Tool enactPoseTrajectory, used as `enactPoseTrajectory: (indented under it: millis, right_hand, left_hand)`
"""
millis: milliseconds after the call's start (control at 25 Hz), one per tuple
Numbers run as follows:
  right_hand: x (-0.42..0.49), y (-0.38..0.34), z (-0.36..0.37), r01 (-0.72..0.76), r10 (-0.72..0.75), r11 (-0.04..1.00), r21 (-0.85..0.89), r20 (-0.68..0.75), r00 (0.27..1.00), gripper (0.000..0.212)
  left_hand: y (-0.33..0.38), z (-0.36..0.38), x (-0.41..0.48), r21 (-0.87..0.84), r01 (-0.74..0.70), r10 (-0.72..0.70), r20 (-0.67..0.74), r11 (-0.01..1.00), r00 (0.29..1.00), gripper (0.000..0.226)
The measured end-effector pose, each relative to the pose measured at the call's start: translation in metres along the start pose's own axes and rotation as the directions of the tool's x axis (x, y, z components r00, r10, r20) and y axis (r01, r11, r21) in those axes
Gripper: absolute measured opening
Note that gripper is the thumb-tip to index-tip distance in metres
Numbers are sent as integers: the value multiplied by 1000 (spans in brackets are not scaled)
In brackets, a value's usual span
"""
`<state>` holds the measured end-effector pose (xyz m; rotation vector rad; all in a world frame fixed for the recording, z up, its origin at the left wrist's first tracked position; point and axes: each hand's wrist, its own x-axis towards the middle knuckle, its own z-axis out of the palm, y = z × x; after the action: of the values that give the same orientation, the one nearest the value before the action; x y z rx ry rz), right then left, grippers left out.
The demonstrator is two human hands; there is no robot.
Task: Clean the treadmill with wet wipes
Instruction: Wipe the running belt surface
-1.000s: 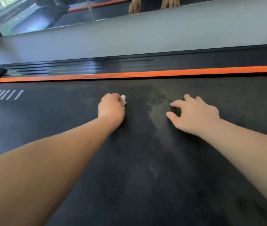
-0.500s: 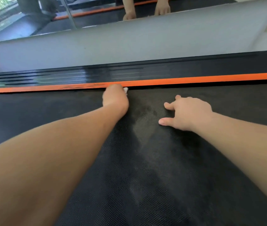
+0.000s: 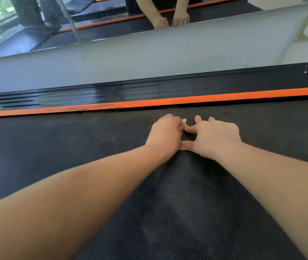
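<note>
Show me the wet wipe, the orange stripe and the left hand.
wet wipe (image 3: 184,121), head view, white corner past the knuckles
orange stripe (image 3: 224,98), head view, its middle
left hand (image 3: 165,132), head view, back of hand

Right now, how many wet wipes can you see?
1: a white wet wipe peeking out of the left hand on the treadmill belt. Others may be hidden under it.

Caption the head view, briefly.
Left hand grips a white wet wipe on the black textured treadmill belt, right hand resting alongside.
</note>
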<state>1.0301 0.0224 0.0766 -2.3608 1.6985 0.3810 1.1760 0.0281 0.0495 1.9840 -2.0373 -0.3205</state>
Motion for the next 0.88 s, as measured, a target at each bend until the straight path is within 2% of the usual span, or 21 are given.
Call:
enactPoseTrajectory:
  millis: [40, 160, 200, 280, 320, 360, 440, 480, 520, 600, 640, 680, 720, 800, 840, 880]
  right_hand:
    - [0, 2, 1, 16, -16, 1000, 6, 2, 1000, 70]
    - [3, 4, -1, 41, -41, 999, 0, 71, 997, 64]
    - [4, 4, -1, 35, -33, 999, -22, 77, 996, 64]
    - [5, 4, 0, 30, -26, 998, -50, 65, 998, 64]
    - [5, 3, 2, 38, -35, 998, -48, 55, 998, 65]
    - [4, 2, 4, 46, -44, 998, -44, 47, 998, 65]
    - [2, 3, 5, 46, -44, 998, -40, 38, 998, 65]
    - [2, 3, 5, 46, -45, 998, -37, 37, 998, 65]
    - [3, 3, 5, 45, -44, 998, -33, 36, 998, 65]
    - [4, 5, 5, 39, -38, 999, -34, 37, 999, 64]
    - [4, 7, 6, 35, -34, 999, -30, 39, 999, 64]
    - [3, 8, 7, 32, -31, 999, -23, 40, 999, 64]
    - [2, 7, 7, 31, -31, 999, -18, 40, 999, 63]
    - [2, 6, 8, 35, -34, 999, -15, 34, 999, 63]
    - [2, 6, 7, 33, -32, 999, -16, 33, 999, 63]
    - [2, 5, 7, 32, -31, 999, -16, 37, 999, 63]
  left_hand:
    - [-10, -3, -1, -3, -6, 6, -7, 1000, 1000, 20]
    - [-55, -16, -6, 56, 160, -151, -142, 986, 978, 22]
    - [-54, -15, -19, 60, 149, -139, -144, 987, 980, 22]
    - [-39, -7, -49, 10, -49, 50, -64, 999, 997, 19]
    - [-39, -4, -59, -17, -113, 113, -18, 993, 993, 16]
    - [-43, -8, -61, -24, -117, 117, -19, 993, 993, 14]
    - [-55, -18, -56, -21, 11, -14, -137, 1000, 990, 14]
    - [-48, -18, -61, -12, 78, -79, -152, 997, 985, 16]
    - [-36, -16, -72, -4, 47, -48, -143, 999, 989, 21]
    - [4, -7, -112, -72, -172, 172, -6, 982, 985, 33]
    - [3, -4, -121, -92, -232, 238, 63, 968, 969, 38]
    - [-7, -7, -117, -89, -266, 272, 63, 960, 960, 39]
    - [-23, -13, -105, -46, -213, 214, 7, 976, 977, 38]
    - [-52, -21, -87, 13, 15, -14, -139, 1000, 990, 28]
    - [-53, -20, -91, 2, 59, -58, -163, 998, 985, 25]
    - [-44, -18, -102, -6, 11, -11, -152, 1000, 988, 25]
